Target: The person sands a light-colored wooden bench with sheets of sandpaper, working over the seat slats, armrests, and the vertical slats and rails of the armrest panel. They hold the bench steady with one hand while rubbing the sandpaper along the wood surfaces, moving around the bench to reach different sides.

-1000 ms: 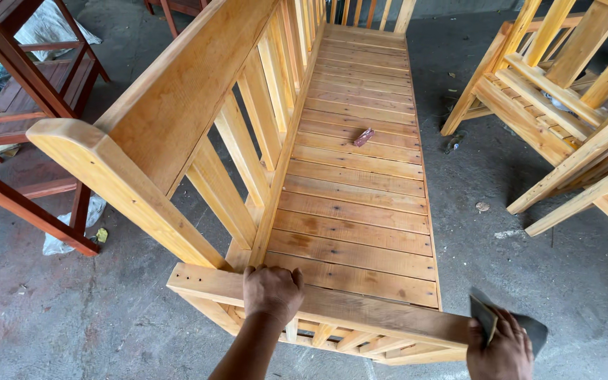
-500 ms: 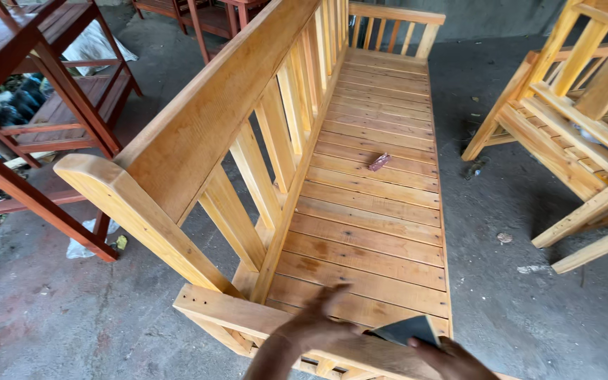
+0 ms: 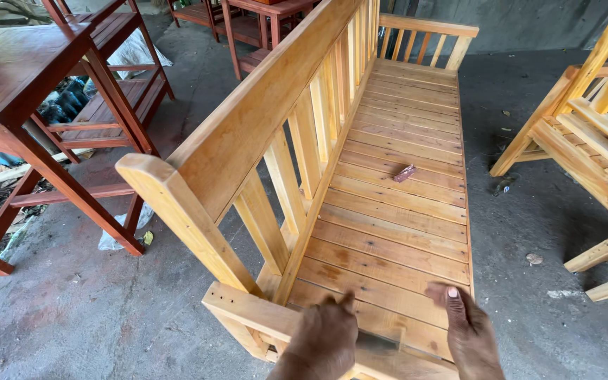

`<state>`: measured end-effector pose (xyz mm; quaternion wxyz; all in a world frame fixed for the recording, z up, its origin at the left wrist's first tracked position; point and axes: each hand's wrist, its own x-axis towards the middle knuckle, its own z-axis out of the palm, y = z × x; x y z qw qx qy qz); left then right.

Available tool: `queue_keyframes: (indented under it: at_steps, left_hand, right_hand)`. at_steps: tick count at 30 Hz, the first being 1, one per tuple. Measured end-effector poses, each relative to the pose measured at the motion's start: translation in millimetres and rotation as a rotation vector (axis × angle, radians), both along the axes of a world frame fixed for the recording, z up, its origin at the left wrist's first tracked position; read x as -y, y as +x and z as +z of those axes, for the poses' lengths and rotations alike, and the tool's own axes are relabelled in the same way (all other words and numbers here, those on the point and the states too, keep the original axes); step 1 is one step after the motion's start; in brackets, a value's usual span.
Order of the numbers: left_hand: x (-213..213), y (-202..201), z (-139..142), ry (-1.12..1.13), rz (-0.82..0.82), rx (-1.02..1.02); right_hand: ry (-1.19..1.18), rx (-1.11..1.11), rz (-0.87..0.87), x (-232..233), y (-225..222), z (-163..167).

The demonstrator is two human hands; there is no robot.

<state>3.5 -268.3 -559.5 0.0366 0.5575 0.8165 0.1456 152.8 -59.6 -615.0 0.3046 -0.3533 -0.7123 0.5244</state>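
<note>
A long pale wooden bench with a slatted seat and a tall slatted back runs away from me. At its near end, my left hand is closed over the armrest rail and grips a dark flat sheet that sticks out to the right. The hand is blurred. My right hand rests on the nearest seat slats beside the sheet, fingers spread and holding nothing. A small reddish-brown piece lies midway along the seat.
Dark red-brown tables and shelf frames stand to the left on the concrete floor. More pale wooden furniture stands close on the right. A crumpled plastic bag lies by a table leg.
The dark sheet has passed from my right hand to my left hand at the armrest. My right hand has come onto the seat slats. The view has tilted up along the bench.
</note>
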Motion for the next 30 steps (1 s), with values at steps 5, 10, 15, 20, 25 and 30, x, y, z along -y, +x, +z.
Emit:
queue_keyframes:
  at_steps: [5, 10, 15, 20, 25, 30]
  left_hand:
    - [-13.7, 44.2, -77.1, -0.015, -0.084, 0.192]
    - [36.3, 33.7, -105.5, 0.364, -0.17, -0.031]
    - [103.7, -2.3, -109.5, 0.312, -0.046, -0.23]
    - [81.6, 20.8, -102.5, 0.239, 0.021, 0.075]
    - [86.6, -1.6, -101.1, 0.46, 0.004, -0.19]
    - [128.8, -40.2, -105.6, 0.5, 0.295, -0.074]
  right_hand:
    - [-0.05, 0.228, 0.058, 37.0, -3.2, -39.4]
    - [-0.105, -0.022, -0.034, 64.0, 7.1, -35.5]
    - [0.25, 0.422, 0.01, 92.9, 4.1, -18.3]
    - [0.191, 0.458, 0.09, 113.2, -37.2, -18.4]
    - [-0.064, 0.264, 0.169, 104.9, -45.8, -20.3]
    - [0.173, 0.693, 0.188, 112.6, -53.9, -20.1]
